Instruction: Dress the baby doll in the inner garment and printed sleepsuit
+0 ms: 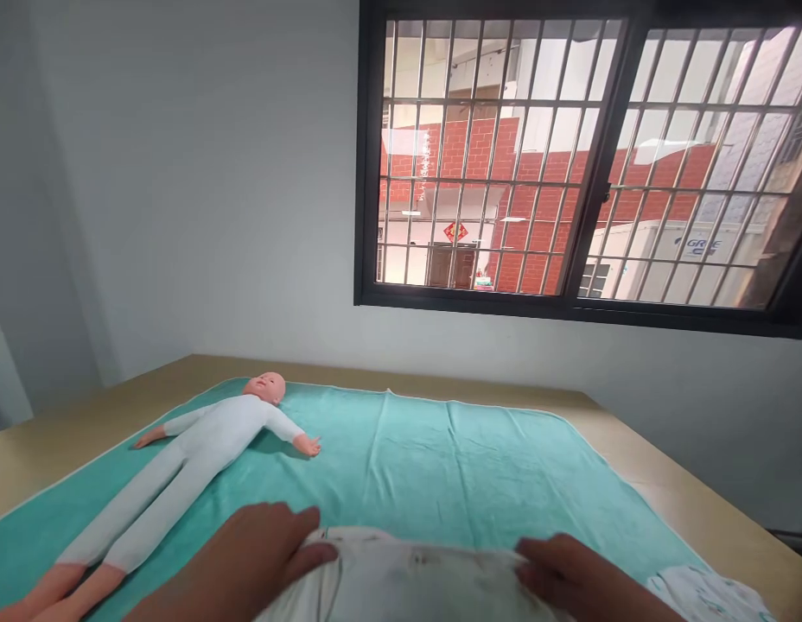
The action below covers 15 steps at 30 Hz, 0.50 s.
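A baby doll [200, 449] in a white bodysuit lies on its back on a teal towel [440, 458], head toward the wall, arms spread. At the bottom edge a white cloth [407, 579] with faint marks lies on the towel. My left hand [258, 553] rests flat on the cloth's left end, fingers stretched out. On the cloth's right end lies my right hand [569, 579], fingers curled against the fabric; whether it grips the cloth is unclear.
The towel covers a light wooden table [686, 492] set against a white wall. A barred window [569, 164] is above the table. Another white patterned cloth [705, 596] lies at the lower right corner.
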Each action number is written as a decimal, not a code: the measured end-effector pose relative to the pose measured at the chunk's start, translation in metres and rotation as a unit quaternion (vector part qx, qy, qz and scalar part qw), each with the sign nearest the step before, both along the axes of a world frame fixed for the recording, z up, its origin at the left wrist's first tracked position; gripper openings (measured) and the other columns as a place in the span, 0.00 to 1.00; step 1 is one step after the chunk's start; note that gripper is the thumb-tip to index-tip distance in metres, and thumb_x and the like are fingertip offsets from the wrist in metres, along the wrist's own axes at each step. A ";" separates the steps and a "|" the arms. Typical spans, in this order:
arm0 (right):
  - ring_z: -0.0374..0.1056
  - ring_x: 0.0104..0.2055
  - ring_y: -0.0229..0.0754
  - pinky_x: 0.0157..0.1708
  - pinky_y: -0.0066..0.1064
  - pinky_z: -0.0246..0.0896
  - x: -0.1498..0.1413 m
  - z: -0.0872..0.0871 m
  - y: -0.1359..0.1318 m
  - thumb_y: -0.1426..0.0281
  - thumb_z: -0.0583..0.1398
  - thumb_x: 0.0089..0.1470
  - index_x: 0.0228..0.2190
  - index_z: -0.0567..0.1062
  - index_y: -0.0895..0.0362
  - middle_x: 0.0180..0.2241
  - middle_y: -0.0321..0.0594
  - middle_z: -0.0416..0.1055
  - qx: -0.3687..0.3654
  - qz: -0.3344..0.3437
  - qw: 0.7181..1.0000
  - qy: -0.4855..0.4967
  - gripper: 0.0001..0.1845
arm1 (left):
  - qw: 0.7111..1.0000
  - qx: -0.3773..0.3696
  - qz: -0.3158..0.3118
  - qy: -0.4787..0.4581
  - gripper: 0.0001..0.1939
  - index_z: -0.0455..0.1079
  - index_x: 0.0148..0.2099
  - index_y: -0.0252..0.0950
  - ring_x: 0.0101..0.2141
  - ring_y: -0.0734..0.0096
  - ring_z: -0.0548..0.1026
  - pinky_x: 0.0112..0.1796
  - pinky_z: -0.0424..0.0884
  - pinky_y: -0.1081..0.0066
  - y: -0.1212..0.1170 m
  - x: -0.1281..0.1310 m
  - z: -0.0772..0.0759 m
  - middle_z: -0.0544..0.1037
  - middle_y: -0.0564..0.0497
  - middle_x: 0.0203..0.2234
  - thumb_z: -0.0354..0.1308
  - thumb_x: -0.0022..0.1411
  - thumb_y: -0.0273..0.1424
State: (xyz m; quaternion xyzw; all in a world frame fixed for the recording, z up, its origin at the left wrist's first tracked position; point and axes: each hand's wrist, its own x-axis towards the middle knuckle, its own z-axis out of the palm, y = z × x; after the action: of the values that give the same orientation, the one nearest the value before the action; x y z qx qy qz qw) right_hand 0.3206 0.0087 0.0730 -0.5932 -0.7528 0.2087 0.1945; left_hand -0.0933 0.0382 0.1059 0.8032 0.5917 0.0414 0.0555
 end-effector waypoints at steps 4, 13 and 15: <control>0.57 0.26 0.37 0.25 0.28 0.47 -0.004 -0.005 0.092 0.49 0.47 0.60 0.23 0.64 0.55 0.24 0.35 0.65 -0.029 0.027 0.999 -0.019 0.26 | 0.999 0.003 -0.043 0.029 0.28 0.69 0.31 0.40 0.32 0.56 0.75 0.29 0.57 0.67 0.101 0.026 -0.025 0.77 0.48 0.28 0.39 0.64 0.54; 0.68 0.34 0.43 0.30 0.30 0.46 0.007 -0.108 0.220 0.55 0.49 0.62 0.30 0.71 0.53 0.32 0.38 0.74 0.114 -0.093 0.978 -0.149 0.18 | 0.999 0.002 0.036 -0.006 0.16 0.69 0.37 0.40 0.35 0.58 0.76 0.29 0.56 0.69 0.239 0.056 -0.114 0.79 0.48 0.35 0.46 0.65 0.44; 0.70 0.37 0.44 0.32 0.30 0.49 0.008 -0.122 0.223 0.55 0.50 0.62 0.33 0.71 0.52 0.34 0.39 0.74 0.126 -0.108 0.977 -0.131 0.17 | 0.999 0.012 0.046 -0.017 0.15 0.68 0.39 0.40 0.35 0.60 0.76 0.29 0.56 0.69 0.242 0.056 -0.128 0.79 0.50 0.36 0.45 0.66 0.43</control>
State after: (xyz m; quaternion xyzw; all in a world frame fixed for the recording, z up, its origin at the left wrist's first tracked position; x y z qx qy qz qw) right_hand 0.3287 0.2319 -0.0487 -0.6635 -0.7239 0.0103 0.1890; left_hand -0.0372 0.2799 -0.0219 0.7747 0.6267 0.0641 0.0541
